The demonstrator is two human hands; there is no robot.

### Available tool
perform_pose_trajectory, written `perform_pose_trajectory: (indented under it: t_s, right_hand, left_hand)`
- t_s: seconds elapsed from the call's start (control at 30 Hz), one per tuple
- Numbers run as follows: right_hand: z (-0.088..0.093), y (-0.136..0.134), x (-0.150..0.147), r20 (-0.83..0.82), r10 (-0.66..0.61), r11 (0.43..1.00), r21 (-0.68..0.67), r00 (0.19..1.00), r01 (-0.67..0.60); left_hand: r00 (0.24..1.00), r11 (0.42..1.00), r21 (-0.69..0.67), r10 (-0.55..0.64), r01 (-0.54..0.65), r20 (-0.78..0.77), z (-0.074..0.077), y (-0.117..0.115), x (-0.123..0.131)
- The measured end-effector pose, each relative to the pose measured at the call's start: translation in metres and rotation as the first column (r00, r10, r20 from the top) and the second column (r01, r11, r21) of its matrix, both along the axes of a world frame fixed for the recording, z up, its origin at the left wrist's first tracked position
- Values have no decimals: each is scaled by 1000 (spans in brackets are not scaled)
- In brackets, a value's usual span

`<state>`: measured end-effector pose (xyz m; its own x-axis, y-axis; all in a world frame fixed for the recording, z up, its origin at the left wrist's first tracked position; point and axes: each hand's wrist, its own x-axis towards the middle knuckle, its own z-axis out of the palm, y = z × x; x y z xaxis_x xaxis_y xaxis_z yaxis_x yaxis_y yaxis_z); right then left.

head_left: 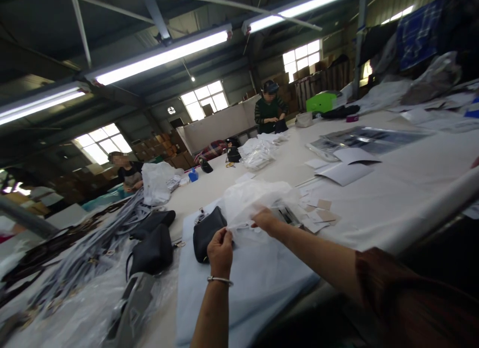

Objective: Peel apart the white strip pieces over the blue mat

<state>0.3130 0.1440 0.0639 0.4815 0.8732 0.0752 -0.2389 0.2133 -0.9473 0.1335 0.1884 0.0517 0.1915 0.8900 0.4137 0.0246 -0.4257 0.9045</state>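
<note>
A thin, translucent white plastic bag [243, 200] is stretched between my two hands above the table. Thumb and fingers of my left hand [220, 249] pinch its near left corner. On its right side, my right hand [265, 220] grips the plastic, with the fingertips slightly blurred. Right behind my left hand lies a small black handbag [207, 233] with a metal clasp at its top, partly covered by the hand. Under both is a pale blue cloth [243, 283]. Paper cards and tags [324, 213] lie right of the plastic bag.
More black bags [153, 248] and a grey tape dispenser [129, 308] stand at left, beside piled grey straps [108, 238]. White papers [344, 173] and a clear plastic sheet [370, 138] lie at right. Two people work across the table, one [270, 111] handling a dark item.
</note>
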Motion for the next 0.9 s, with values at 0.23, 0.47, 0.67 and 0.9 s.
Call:
perform_pose_trajectory:
  t_s: [0.23, 0.47, 0.67, 0.9]
  right_hand:
    - [-71, -88, -25, 145, -153, 958, -221, 977, 183]
    - [-71, -76, -10, -245, -123, 943, -331, 962, 37]
    - [-39, -41, -15, -358, 263, 956, -29, 896, -292]
    - [5, 26, -42, -94, 168, 985, -27, 981, -172]
  left_hand:
    - [997, 985, -170, -12, 26, 79, -21, -4, -8]
    - [964, 928, -355, -16, 113, 265, -15, -14, 13]
    - [980, 945, -290, -109, 154, 166, -15, -30, 9]
    - [966, 987, 30, -150, 160, -209, -25, -45, 1]
